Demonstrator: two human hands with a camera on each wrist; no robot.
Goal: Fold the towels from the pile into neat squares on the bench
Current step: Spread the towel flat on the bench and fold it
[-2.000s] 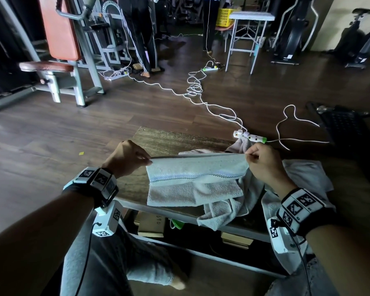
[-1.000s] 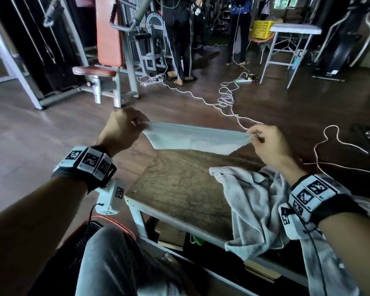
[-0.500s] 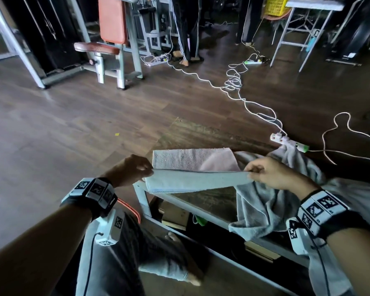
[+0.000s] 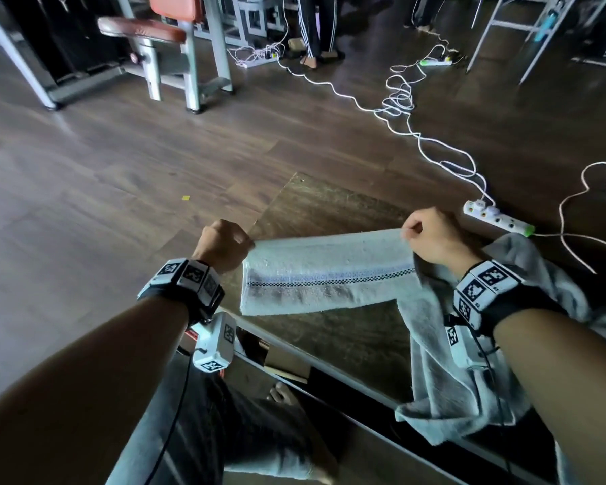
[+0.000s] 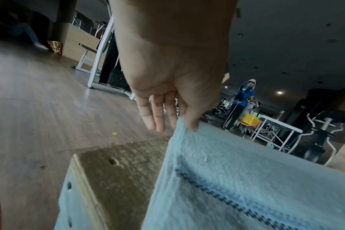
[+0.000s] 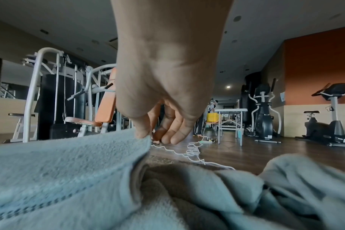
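A pale towel [image 4: 324, 271] with a dark checked stripe is stretched between my hands over the wooden bench [image 4: 333, 208], folded lengthwise. My left hand [image 4: 224, 245] pinches its left top corner; thumb on the terry cloth shows in the left wrist view [image 5: 191, 124]. My right hand [image 4: 431, 236] pinches the right top corner, its thumb on the towel's edge [image 6: 142, 132]. The towel [image 5: 246, 179] hangs down towards the bench top. A rumpled pile of grey towels [image 4: 466, 372] lies on the bench's right part, under my right wrist and over the front edge.
White cables [image 4: 403, 103] and a power strip [image 4: 494, 218] lie on the wooden floor beyond the bench. A gym machine with an orange seat [image 4: 144, 29] stands at the far left. A person's legs [image 4: 315, 29] and a white table [image 4: 525, 26] are farther back. My knee [image 4: 224, 414] is below the bench.
The towel was swung up and out, then brought back; now it hangs folded with the striped face towards me, held higher and farther over the bench than half a second ago.
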